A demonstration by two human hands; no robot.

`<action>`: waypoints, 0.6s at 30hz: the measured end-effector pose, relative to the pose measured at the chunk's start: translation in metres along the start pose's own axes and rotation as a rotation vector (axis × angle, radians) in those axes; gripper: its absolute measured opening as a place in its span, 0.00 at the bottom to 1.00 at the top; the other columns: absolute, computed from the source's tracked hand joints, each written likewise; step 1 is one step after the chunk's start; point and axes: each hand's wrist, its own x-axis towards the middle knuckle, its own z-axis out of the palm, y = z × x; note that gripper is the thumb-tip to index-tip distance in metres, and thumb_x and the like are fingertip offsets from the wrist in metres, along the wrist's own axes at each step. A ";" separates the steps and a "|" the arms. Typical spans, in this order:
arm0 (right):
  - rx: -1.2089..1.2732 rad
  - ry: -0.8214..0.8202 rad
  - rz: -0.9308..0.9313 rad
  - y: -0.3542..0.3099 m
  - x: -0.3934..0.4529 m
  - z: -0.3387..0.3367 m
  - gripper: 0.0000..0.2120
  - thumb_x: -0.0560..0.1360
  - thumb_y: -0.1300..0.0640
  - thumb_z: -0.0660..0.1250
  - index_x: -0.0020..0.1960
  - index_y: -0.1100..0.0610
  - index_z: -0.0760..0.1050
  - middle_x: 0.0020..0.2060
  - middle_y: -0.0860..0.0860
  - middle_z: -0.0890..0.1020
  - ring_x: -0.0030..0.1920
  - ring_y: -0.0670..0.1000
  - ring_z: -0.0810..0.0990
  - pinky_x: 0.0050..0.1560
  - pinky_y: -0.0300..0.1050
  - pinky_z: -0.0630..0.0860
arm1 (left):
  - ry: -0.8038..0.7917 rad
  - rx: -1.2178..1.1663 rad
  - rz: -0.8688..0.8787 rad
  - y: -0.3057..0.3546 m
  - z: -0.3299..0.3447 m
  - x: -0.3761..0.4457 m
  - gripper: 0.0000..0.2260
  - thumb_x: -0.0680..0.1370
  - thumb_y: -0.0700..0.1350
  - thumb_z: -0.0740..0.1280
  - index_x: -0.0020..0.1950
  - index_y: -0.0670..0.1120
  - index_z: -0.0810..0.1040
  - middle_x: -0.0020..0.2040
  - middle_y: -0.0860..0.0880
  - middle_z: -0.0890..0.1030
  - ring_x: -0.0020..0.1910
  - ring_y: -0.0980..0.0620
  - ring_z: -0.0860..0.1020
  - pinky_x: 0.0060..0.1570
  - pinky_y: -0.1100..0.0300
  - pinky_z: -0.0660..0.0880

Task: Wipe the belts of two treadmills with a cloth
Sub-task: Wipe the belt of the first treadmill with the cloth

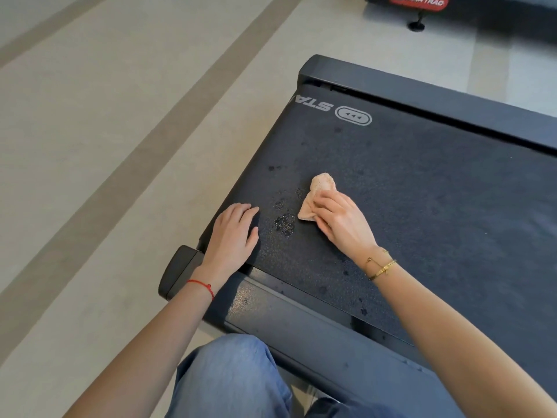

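Note:
A dark treadmill belt fills the right half of the view, with wet spots near its rear end. My right hand presses a small peach cloth flat onto the belt just right of the spots. My left hand rests palm down, fingers spread, on the belt's rear left corner and holds nothing. A second treadmill with a red logo plate shows at the top right edge.
The treadmill's dark side rail runs along the near edge, above my knee in blue jeans. A rear end cap sticks out at the left. Pale tiled floor with darker stripes lies to the left.

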 end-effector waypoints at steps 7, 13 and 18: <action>0.347 -0.002 0.119 -0.051 -0.009 0.010 0.09 0.82 0.56 0.64 0.52 0.58 0.83 0.48 0.49 0.84 0.49 0.49 0.80 0.50 0.49 0.79 | 0.011 -0.017 -0.037 -0.005 0.004 -0.011 0.21 0.83 0.46 0.60 0.76 0.44 0.67 0.74 0.45 0.68 0.75 0.46 0.62 0.75 0.48 0.62; 0.134 -0.363 0.013 -0.032 -0.005 0.022 0.26 0.85 0.47 0.48 0.81 0.53 0.52 0.80 0.47 0.53 0.80 0.51 0.46 0.79 0.53 0.44 | 0.004 -0.045 -0.064 -0.007 0.010 -0.015 0.23 0.84 0.45 0.56 0.79 0.45 0.58 0.79 0.44 0.59 0.79 0.46 0.56 0.77 0.47 0.56; 0.041 -0.320 0.182 -0.024 0.012 0.038 0.33 0.84 0.40 0.45 0.81 0.57 0.43 0.81 0.52 0.46 0.80 0.50 0.42 0.79 0.54 0.46 | 0.005 -0.003 -0.130 -0.006 0.019 -0.010 0.24 0.85 0.47 0.52 0.81 0.44 0.53 0.81 0.44 0.52 0.80 0.45 0.51 0.78 0.46 0.51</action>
